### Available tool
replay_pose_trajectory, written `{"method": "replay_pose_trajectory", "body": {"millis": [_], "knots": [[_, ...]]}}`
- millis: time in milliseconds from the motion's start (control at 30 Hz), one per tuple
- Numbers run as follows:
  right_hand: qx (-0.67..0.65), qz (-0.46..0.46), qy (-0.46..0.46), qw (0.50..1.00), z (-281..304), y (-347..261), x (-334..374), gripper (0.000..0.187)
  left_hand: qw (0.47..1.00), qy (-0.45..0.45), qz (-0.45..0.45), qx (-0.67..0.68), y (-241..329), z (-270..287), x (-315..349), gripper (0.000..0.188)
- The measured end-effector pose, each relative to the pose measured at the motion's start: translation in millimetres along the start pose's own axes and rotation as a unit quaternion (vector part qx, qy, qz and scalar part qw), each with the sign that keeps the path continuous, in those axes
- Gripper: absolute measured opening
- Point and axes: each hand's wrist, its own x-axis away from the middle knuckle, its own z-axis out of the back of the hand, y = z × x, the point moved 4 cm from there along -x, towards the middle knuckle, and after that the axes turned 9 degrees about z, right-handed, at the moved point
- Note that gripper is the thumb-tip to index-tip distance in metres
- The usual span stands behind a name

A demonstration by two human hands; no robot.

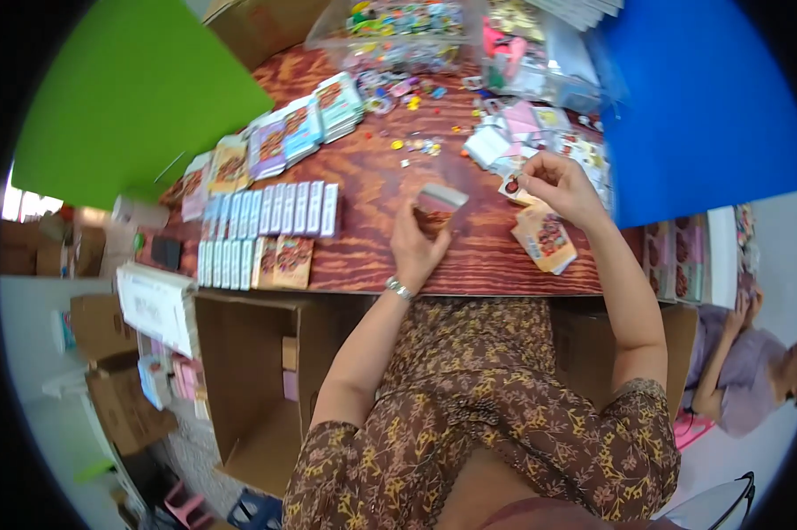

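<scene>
Looks like a packing workshop, judging from red-brown table (358, 252), boxes in rows (303, 208) at left, trinket bin (398, 41) far, open carton (244, 389) near left, co-worker (751, 380) right.

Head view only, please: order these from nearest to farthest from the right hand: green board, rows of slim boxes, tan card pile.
From the right hand:
1. Tan card pile: just below it.
2. Rows of slim boxes: across the table, left.
3. Green board: far upper left.

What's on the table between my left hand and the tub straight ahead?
Small colourful pieces lie between left hand and tub, in the head view.
</scene>
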Motion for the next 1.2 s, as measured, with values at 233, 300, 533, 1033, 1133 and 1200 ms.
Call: {"method": "replay_pose_trajectory", "body": {"millis": [233, 300, 533, 1033, 1133, 1200], "knots": [[0.317, 0.176, -0.087, 0.928, -90, -16, -37, 0.012, 0.999, 0.015, -0.039, 0.007, 6, 1, 5, 0.086], [0.389, 0.204, -0.081, 0.895, -102, -13, -41, 0.011, 0.999, 0.015, -0.037, 0.012, 6, 2, 5, 0.086], [0.514, 0.277, -0.006, 0.811, -122, -14, -38, 0.010, 0.998, 0.022, -0.057, 0.009, 5, 2, 6, 0.088], [0.315, 0.293, 0.059, 0.901, -104, 21, 7, 0.025, 0.996, 0.045, -0.071, 0.036, 13, 17, 4, 0.091], [0.209, 0.226, 0.073, 0.948, -109, 42, 6, 0.024, 0.996, 0.033, -0.068, 0.046, 13, 21, 4, 0.088], [0.154, 0.205, 0.080, 0.963, -111, 53, 4, 0.024, 0.996, 0.027, -0.071, 0.052, 10, 24, 3, 0.086]]}}
